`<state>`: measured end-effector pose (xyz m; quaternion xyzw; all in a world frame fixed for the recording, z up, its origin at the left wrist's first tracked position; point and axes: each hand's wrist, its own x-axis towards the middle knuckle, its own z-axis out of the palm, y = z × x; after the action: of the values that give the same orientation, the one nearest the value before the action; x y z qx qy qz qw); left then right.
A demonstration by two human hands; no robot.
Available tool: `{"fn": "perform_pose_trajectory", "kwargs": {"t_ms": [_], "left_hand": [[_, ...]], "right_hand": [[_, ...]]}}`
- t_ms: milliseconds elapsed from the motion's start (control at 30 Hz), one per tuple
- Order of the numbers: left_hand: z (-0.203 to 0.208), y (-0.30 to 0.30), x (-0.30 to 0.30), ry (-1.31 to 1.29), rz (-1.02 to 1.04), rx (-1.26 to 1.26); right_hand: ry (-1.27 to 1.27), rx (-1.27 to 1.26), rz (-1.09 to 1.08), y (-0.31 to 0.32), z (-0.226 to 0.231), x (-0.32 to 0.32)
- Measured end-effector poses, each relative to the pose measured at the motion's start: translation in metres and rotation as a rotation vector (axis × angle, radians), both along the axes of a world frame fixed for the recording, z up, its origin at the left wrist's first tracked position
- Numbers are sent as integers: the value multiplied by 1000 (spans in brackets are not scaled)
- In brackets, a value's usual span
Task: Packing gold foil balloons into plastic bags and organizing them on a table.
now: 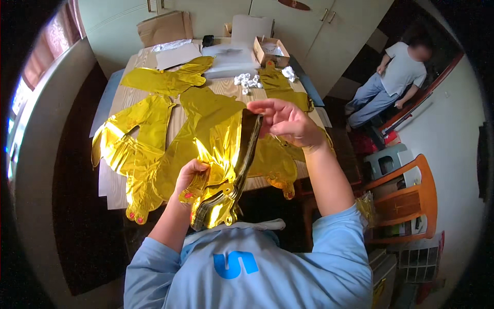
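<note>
On our wooden table [224, 86], some gold sheets [116, 139] lie spread, but more seem left in the near gold stack [221, 170] our left hand [191, 177] grips, our right hand [288, 123] open by its far edge.

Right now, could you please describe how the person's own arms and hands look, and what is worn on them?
The left hand and right hand are ungloved, and no watch or bracelet shows on the wrists. The left sleeve and right sleeve are light blue and leave the forearms bare. They belong to a light blue shirt with a brighter blue marking.
</note>
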<state>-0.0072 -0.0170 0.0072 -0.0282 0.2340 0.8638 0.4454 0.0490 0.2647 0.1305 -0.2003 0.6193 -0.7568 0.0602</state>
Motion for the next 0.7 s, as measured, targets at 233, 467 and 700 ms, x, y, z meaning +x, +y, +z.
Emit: {"fn": "perform_pose_trajectory", "kwargs": {"t_ms": [233, 467, 700], "left_hand": [[41, 3, 14, -36, -60, -182], [45, 10, 11, 337, -12, -413], [52, 11, 4, 530, -65, -398]], "right_hand": [[-545, -97, -120, 14, -11, -11], [-609, 109, -326, -12, -26, -3], [-711, -168, -441, -17, -39, 19]]}}
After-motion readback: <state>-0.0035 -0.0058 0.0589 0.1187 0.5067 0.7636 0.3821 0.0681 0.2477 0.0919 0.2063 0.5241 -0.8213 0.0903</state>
